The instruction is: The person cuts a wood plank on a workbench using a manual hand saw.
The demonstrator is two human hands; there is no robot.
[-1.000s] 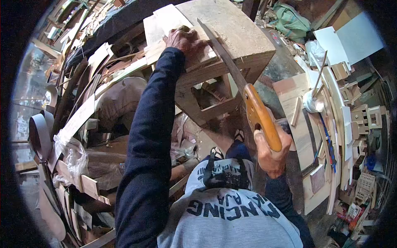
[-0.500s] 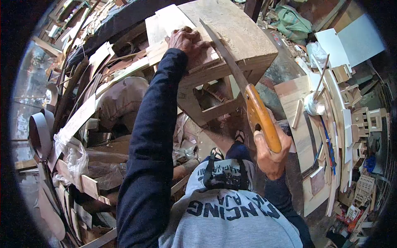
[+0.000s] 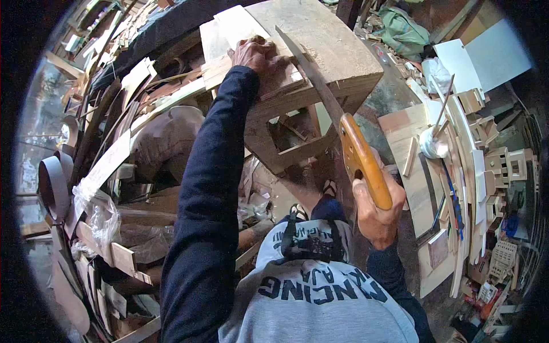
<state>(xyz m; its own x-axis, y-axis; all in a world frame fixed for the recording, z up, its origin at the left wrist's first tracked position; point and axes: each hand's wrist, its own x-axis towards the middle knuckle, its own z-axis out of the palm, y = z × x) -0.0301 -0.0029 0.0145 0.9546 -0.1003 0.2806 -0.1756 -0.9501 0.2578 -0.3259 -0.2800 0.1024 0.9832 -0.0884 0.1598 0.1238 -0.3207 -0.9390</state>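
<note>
The hand saw (image 3: pixel 333 111) lies at a slant across the top of a wooden work stool (image 3: pixel 337 48) in the far centre of the scene. Its blade tip points far and left, and its orange wooden handle points near and right. The blade rests on edge against a stack of thin boards (image 3: pixel 226 28) on the left part of the stool top.

The right hand (image 3: pixel 374 214) is closed fully around the saw handle, with the fingers wrapped through the grip opening. The left hand (image 3: pixel 257 54) is flat, palm down, on the boards just left of the blade. Its fingers are bent over the stack and press on it, but do not enclose it.

Loose planks and offcuts (image 3: pixel 143 86) are piled to the left of the stool. A clear plastic bag (image 3: pixel 100 211) lies near left. To the right, a white cup (image 3: pixel 433 143) holding sticks stands on a flat panel (image 3: pixel 400 123) among small wooden frames (image 3: pixel 509 163). A green cloth (image 3: pixel 403 28) lies far right.
</note>
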